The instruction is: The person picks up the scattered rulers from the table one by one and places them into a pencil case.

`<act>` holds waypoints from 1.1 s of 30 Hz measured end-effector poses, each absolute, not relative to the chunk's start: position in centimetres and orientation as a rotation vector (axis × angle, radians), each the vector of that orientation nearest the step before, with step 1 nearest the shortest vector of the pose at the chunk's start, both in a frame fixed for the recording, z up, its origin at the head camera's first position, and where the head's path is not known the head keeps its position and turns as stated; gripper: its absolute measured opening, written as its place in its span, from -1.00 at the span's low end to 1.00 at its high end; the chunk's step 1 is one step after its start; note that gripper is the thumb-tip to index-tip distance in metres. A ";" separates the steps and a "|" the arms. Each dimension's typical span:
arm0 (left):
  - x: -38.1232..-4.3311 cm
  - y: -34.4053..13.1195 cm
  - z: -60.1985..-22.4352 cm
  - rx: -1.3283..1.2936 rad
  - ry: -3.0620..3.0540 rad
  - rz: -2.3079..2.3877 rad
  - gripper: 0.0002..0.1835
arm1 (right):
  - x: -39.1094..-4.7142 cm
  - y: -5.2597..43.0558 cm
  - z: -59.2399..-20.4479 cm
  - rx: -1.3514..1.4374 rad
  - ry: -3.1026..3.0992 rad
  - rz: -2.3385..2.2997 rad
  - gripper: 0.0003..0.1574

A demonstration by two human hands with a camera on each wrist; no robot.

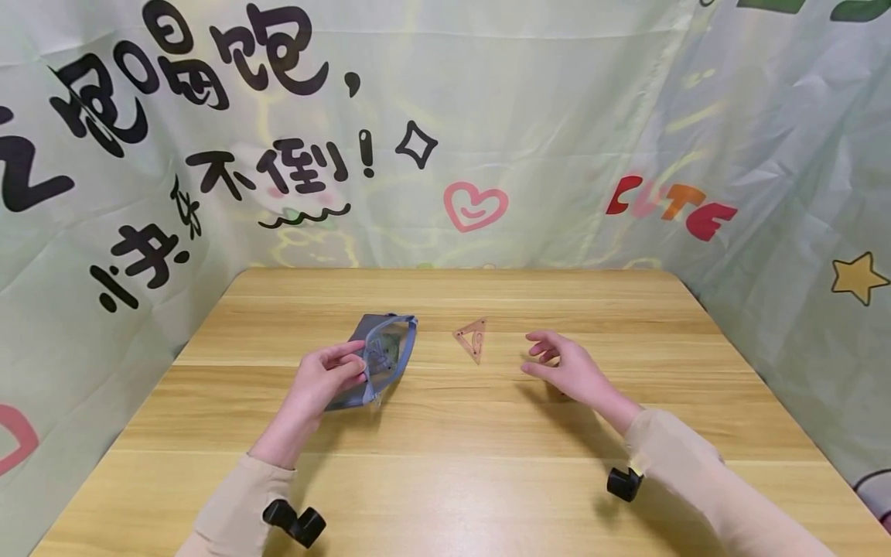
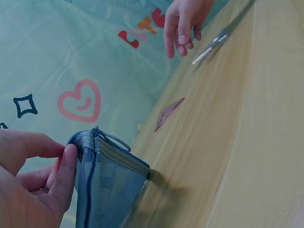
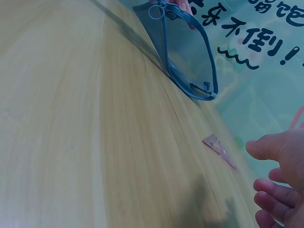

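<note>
My left hand (image 1: 323,379) pinches the rim of a blue zip pouch (image 1: 383,360) between thumb and fingers. The pouch is tilted on its side, its mouth gaping toward the right. Something dark shows through its mesh. Right of the pouch, a small pinkish see-through set square (image 1: 480,328) lies flat on the table. My right hand (image 1: 567,371) hovers right of the set square with loosely bent fingers and holds nothing. Below it in the left wrist view lies a slim silver-and-dark thing (image 2: 210,47), mostly hidden by the hand in the head view.
The wooden table (image 1: 445,480) reaches back to a pale printed cloth (image 1: 557,116) that hangs behind it and along both sides. Small black cameras (image 1: 624,484) sit at both sleeves.
</note>
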State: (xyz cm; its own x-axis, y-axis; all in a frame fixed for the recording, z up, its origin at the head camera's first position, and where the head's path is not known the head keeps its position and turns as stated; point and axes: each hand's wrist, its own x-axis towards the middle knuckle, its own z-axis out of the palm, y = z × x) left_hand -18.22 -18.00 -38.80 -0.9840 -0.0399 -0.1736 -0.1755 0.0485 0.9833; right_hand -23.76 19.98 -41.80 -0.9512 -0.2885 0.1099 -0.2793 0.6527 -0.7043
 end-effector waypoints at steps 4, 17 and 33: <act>-18.1 -18.0 -38.8 -0.213 2.204 2.081 -0.49 | -23.6 20.5 -41.9 -0.482 2.857 -1.196 -0.34; -18.0 -18.0 -38.8 -0.219 2.212 2.071 -0.49 | -23.6 22.5 -42.1 -0.431 2.865 -1.159 -0.28; -18.1 -18.0 -38.7 -0.215 2.219 2.069 -0.50 | -23.2 24.5 -42.1 -0.433 2.931 -1.050 -0.26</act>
State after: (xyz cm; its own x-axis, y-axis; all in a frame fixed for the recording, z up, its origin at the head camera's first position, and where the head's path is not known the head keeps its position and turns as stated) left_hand -18.05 -18.00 -38.73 -0.9850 -0.0346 -0.1688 -0.1709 0.0671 0.9830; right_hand -23.24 24.51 -42.10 -0.9620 -0.2564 0.0940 -0.2577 0.7388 -0.6227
